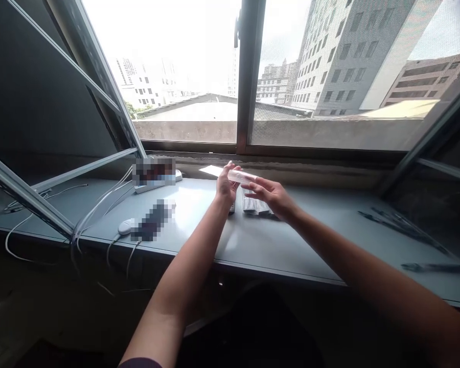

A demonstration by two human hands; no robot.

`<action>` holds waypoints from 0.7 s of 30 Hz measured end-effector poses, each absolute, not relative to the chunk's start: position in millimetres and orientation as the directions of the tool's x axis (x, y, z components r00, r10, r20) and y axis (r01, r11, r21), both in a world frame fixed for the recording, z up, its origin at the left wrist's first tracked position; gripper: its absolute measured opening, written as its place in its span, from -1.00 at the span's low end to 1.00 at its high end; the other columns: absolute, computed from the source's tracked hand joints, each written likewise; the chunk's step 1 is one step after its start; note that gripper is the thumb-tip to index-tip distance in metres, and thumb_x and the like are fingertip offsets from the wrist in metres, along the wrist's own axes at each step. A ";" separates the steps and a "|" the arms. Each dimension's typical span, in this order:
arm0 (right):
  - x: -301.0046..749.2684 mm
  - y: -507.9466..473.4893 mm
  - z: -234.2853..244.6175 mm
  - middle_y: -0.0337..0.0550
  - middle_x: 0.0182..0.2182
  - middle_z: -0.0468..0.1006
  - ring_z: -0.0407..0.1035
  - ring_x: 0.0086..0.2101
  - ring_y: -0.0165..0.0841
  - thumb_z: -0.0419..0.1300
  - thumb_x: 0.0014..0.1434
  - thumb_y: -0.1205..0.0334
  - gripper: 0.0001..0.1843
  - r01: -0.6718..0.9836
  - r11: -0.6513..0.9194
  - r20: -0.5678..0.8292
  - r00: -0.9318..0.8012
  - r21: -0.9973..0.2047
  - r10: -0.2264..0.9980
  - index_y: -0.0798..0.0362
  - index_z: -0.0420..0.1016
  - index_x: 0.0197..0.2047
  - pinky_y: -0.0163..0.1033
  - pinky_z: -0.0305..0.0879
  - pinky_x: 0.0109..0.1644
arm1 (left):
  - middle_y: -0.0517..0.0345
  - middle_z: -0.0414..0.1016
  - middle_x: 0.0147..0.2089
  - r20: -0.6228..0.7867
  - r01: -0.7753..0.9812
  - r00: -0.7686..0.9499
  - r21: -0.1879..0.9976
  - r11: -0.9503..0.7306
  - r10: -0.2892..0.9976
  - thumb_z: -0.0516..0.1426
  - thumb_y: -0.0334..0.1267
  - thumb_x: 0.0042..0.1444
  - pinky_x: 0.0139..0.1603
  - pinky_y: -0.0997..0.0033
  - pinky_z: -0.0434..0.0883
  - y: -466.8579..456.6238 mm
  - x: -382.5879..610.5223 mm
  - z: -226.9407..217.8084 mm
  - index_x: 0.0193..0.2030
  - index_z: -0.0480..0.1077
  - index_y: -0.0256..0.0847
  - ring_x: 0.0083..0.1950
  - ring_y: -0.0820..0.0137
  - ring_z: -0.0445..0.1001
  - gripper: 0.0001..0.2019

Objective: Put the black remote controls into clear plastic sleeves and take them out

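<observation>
In the head view, the left hand (225,188) is at the centre of the frame, its grip closed around a thin white, partly translucent strip (242,177), with the thumb uppermost. The strip slants slightly down to the right through this grip: a bright, pointed end sticks out on the left side of the hand, and the longer, clearer part runs rightward to the right hand (274,198). That hand's grip is loose, fingers slightly parted and extended toward the strip's right end, with the index fingertip at its edge; the view is too soft to tell whether the thumb pinches it from behind.

The strip is held above the bench (249,245). Just below the right hand, near the centre of the frame, lie several clear-wrapped packets (254,205), partly covered by the fingers.

At left of centre, a white power strip (178,175), mostly blurred out, sits on the bench, with white cables (95,209) trailing to its left. Nearer the front edge is a rounded white plug (126,226) beside a pixelated dark object (153,221). Slender dark items (402,230) lie at the right of the frame.
</observation>
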State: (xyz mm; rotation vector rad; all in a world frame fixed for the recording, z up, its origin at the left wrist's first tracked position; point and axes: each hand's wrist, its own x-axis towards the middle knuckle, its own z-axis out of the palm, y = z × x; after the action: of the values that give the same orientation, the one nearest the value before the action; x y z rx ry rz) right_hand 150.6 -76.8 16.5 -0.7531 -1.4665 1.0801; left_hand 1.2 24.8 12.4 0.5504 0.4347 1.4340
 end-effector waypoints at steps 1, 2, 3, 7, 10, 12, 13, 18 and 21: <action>146.7 -74.7 16.7 -0.02 0.13 0.73 0.56 0.23 -0.02 0.49 0.26 -0.18 -0.42 -0.115 0.362 0.378 -0.192 -0.925 0.905 -0.03 0.72 0.22 0.13 0.58 0.30 | 0.07 0.62 -0.15 0.048 -0.792 0.096 0.608 0.047 0.994 0.37 -0.23 0.21 -0.19 0.45 0.50 28.2 -1.1 10.3 -0.11 0.54 -0.21 -0.22 0.39 0.63 -0.82; 143.0 -72.7 16.5 0.00 0.11 0.74 0.59 0.20 -0.03 0.48 0.27 -0.18 -0.45 -0.116 0.348 0.364 -0.189 -0.930 0.912 0.00 0.75 0.16 0.10 0.60 0.27 | 0.09 0.61 -0.19 0.042 -0.783 0.096 0.620 0.050 0.994 0.36 -0.27 0.18 -0.24 0.46 0.48 31.5 -4.1 7.7 -0.12 0.54 -0.23 -0.27 0.41 0.60 -0.83; 139.6 -70.7 15.9 0.02 0.10 0.74 0.62 0.15 -0.04 0.48 0.27 -0.18 -0.48 -0.119 0.333 0.350 -0.175 -0.935 0.920 0.02 0.77 0.11 0.05 0.66 0.19 | 0.11 0.59 -0.22 0.045 -0.779 0.098 0.625 0.049 0.994 0.36 -0.29 0.16 -0.25 0.47 0.47 34.4 -7.7 4.9 -0.11 0.55 -0.23 -0.29 0.43 0.59 -0.82; 129.9 -64.7 10.3 0.08 0.24 0.65 0.71 -0.03 -0.03 0.46 0.28 -0.12 -0.50 -0.095 0.292 0.305 -0.178 -0.952 0.936 0.03 0.74 0.13 -0.31 0.57 -0.50 | 0.16 0.60 -0.23 0.111 -0.787 0.095 0.617 0.006 0.989 0.37 -0.32 0.11 -0.20 0.46 0.48 41.4 -23.0 -4.7 -0.05 0.54 -0.21 -0.23 0.42 0.61 -0.74; 129.5 -63.8 3.5 0.07 0.31 0.59 0.73 -0.08 -0.04 0.39 0.34 -0.07 -0.49 -0.127 0.265 0.289 -0.242 -0.956 0.926 -0.01 0.67 0.24 -0.41 0.34 -0.65 | 0.12 0.62 -0.23 0.131 -0.768 0.118 0.641 0.007 0.984 0.38 -0.26 0.11 -0.20 0.43 0.49 41.2 -31.4 -7.7 -0.06 0.56 -0.23 -0.24 0.39 0.61 -0.73; 132.7 -65.3 -1.8 0.06 0.33 0.58 0.74 -0.08 -0.06 0.37 0.36 -0.05 -0.45 -0.129 0.256 0.282 -0.267 -0.958 0.921 -0.04 0.60 0.34 -0.43 0.29 -0.65 | 0.10 0.63 -0.22 0.129 -0.765 0.144 0.643 0.028 0.981 0.39 -0.23 0.11 -0.17 0.40 0.50 39.3 -34.6 -7.5 -0.06 0.57 -0.23 -0.23 0.37 0.62 -0.72; 134.8 -66.6 -4.4 0.07 0.34 0.57 0.74 -0.10 -0.07 0.36 0.37 -0.03 -0.41 -0.117 0.256 0.279 -0.272 -0.960 0.921 -0.06 0.55 0.39 -0.44 0.27 -0.66 | 0.09 0.64 -0.20 0.126 -0.767 0.155 0.641 0.039 0.980 0.40 -0.23 0.10 -0.14 0.39 0.51 38.1 -35.5 -7.0 -0.06 0.57 -0.22 -0.21 0.36 0.63 -0.72; 143.1 -76.9 -10.7 0.12 0.34 0.57 0.75 -0.18 -0.10 0.33 0.39 -0.02 -0.24 -0.084 0.261 0.274 -0.267 -0.962 0.924 -0.09 0.32 0.57 -0.42 0.24 -0.67 | 0.08 0.65 -0.17 0.122 -0.743 0.193 0.667 0.064 0.974 0.43 -0.24 0.07 -0.11 0.38 0.52 32.7 -37.8 -6.1 -0.08 0.57 -0.22 -0.17 0.34 0.64 -0.71; 142.4 -83.2 -8.0 0.11 0.36 0.55 0.75 -0.14 -0.07 0.32 0.40 -0.02 -0.24 -0.084 0.266 0.279 -0.265 -0.960 0.923 -0.11 0.32 0.58 -0.40 0.31 -0.64 | 0.09 0.64 -0.19 0.135 -0.732 0.204 0.679 0.059 0.970 0.44 -0.23 0.09 -0.14 0.41 0.51 33.1 -39.3 -8.5 -0.10 0.57 -0.23 -0.20 0.38 0.62 -0.72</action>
State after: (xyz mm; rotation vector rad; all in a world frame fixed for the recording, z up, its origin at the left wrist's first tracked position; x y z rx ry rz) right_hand 142.4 -83.2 -8.0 -0.8212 -1.4920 1.2119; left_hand -39.3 33.1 -8.5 0.7230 0.4063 1.3429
